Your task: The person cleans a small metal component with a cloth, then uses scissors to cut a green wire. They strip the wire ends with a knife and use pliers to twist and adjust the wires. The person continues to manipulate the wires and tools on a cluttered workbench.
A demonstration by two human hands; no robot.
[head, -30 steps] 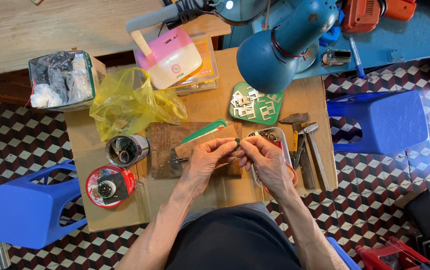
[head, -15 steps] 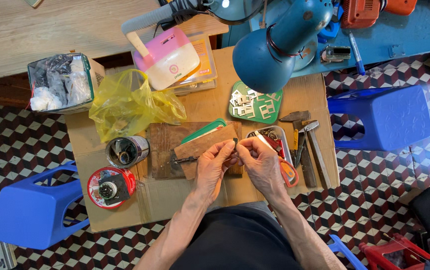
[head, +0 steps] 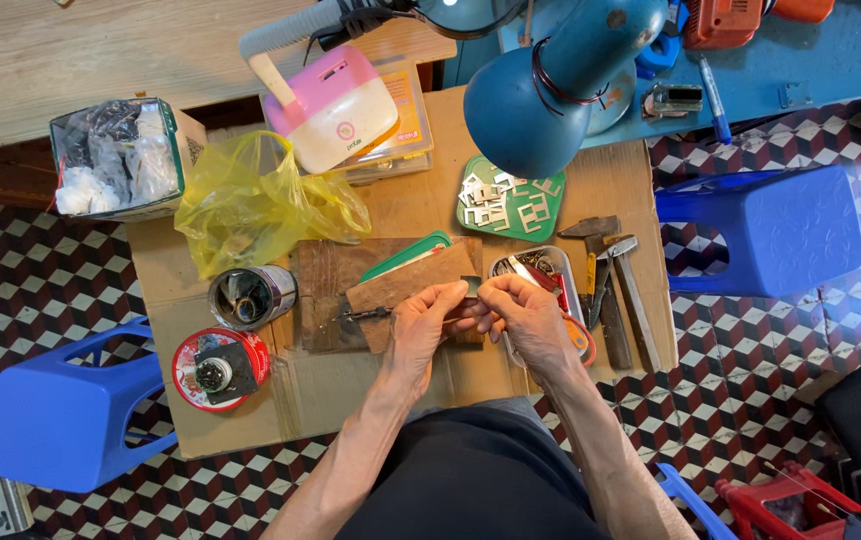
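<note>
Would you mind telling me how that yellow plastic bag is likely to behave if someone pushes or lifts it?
The yellow bag looks thin and crumpled, so it would probably be floppy and crush rather than slide. Something dark shows inside, so it may sag when lifted. It seems unlikely to roll.

Two hands [head: 431, 325] [head: 526, 315], two blue stools [head: 66, 420] [head: 761, 230], one blue lamp [head: 551, 90], one yellow bag [head: 251, 205], two tins [head: 249, 297] [head: 219, 368], one green tray [head: 511, 200], one box of rags [head: 121, 158], two hammers [head: 601, 270] [head: 636, 295].
</note>
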